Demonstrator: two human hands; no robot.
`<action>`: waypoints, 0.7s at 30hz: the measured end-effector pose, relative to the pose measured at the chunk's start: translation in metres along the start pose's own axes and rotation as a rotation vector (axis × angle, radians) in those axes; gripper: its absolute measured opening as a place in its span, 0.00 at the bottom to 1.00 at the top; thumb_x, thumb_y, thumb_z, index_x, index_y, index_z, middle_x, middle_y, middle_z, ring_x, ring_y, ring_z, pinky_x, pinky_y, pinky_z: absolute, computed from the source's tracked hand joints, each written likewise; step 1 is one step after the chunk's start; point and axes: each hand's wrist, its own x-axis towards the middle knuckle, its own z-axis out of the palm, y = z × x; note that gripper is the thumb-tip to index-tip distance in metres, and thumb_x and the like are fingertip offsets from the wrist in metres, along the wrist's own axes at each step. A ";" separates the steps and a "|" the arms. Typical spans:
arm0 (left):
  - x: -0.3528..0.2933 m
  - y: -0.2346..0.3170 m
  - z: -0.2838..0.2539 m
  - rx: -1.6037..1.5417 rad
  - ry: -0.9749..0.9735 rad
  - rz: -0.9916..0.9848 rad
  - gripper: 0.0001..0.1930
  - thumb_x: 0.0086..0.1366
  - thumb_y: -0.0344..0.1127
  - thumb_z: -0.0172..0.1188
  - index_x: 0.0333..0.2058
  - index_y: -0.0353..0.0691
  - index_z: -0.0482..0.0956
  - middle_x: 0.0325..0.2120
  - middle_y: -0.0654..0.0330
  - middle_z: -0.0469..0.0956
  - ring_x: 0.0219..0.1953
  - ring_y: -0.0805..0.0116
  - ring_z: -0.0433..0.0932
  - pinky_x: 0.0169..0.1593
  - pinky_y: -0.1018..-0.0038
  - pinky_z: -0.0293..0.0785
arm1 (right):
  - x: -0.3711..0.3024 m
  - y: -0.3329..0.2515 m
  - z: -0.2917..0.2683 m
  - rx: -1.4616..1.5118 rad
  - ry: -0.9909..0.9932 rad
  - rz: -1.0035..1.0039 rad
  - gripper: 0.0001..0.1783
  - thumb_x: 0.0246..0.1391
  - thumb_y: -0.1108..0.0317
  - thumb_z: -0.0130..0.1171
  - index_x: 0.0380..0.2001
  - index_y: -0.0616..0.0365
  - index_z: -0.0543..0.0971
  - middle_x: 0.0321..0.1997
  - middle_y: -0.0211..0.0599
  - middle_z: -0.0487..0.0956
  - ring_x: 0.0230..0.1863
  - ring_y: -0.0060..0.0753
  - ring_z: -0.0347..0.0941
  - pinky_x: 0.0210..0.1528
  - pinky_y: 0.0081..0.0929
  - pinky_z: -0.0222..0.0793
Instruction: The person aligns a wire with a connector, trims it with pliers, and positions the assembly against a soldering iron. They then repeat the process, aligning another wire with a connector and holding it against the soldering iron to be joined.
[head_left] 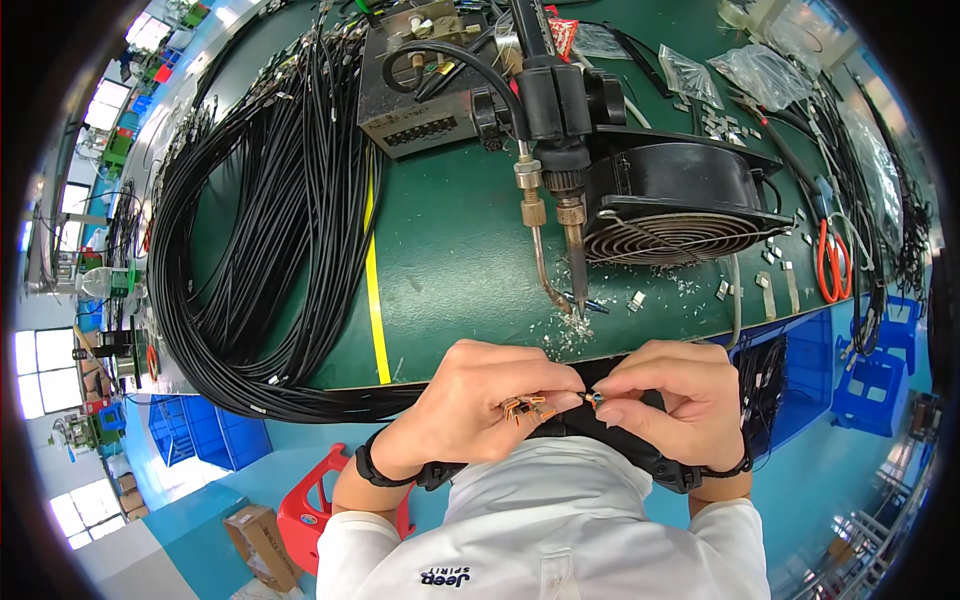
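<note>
My left hand [475, 390] is closed, thumb and forefinger pinched together, just in front of the table's near edge. A cluster of small orange-brown strips [527, 407] sticks out from under its fingers; their exact kind is unclear. Facing it, my right hand [690, 395] pinches a tiny wire end [595, 399] with light and bluish bits showing. The two hands' fingertips nearly meet there. Beyond them a soldering iron [577, 262] points down in its stand, with a thin metal feed tube [541, 262] beside its tip. Pale scraps [565, 335] lie under the tip.
A large bundle of black cables [250, 240] hangs over the table's left side. Behind stands a metal control box [418, 95]; a black fan [680, 200] sits to the right. Farther right are red-handled pliers [832, 262], small metal connector shells [725, 125] and plastic bags [765, 75].
</note>
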 end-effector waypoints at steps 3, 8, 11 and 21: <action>-0.001 -0.001 0.000 -0.021 -0.038 0.008 0.07 0.54 0.22 0.64 0.33 0.37 0.81 0.20 0.57 0.77 0.20 0.60 0.76 0.23 0.70 0.69 | 0.001 -0.004 -0.001 0.025 -0.039 0.057 0.06 0.42 0.80 0.68 0.28 0.67 0.83 0.26 0.42 0.82 0.27 0.28 0.79 0.28 0.20 0.72; 0.001 -0.003 -0.001 0.010 -0.050 0.057 0.07 0.49 0.21 0.66 0.28 0.38 0.82 0.16 0.60 0.75 0.17 0.63 0.73 0.20 0.73 0.65 | 0.004 -0.006 -0.005 0.176 -0.137 0.186 0.05 0.43 0.80 0.67 0.27 0.66 0.83 0.24 0.41 0.82 0.24 0.28 0.79 0.26 0.20 0.71; 0.002 -0.004 -0.002 0.005 -0.078 0.073 0.07 0.49 0.22 0.67 0.28 0.38 0.82 0.16 0.59 0.74 0.16 0.62 0.72 0.19 0.72 0.63 | 0.005 -0.006 -0.004 0.155 -0.140 0.160 0.04 0.44 0.79 0.67 0.27 0.65 0.83 0.23 0.40 0.82 0.23 0.29 0.79 0.26 0.20 0.71; 0.004 -0.005 -0.004 -0.019 -0.150 0.096 0.05 0.49 0.24 0.67 0.28 0.38 0.82 0.14 0.60 0.71 0.15 0.62 0.69 0.18 0.70 0.59 | 0.007 -0.005 -0.008 0.105 -0.186 0.146 0.03 0.43 0.77 0.68 0.24 0.65 0.83 0.23 0.41 0.82 0.22 0.31 0.78 0.26 0.22 0.70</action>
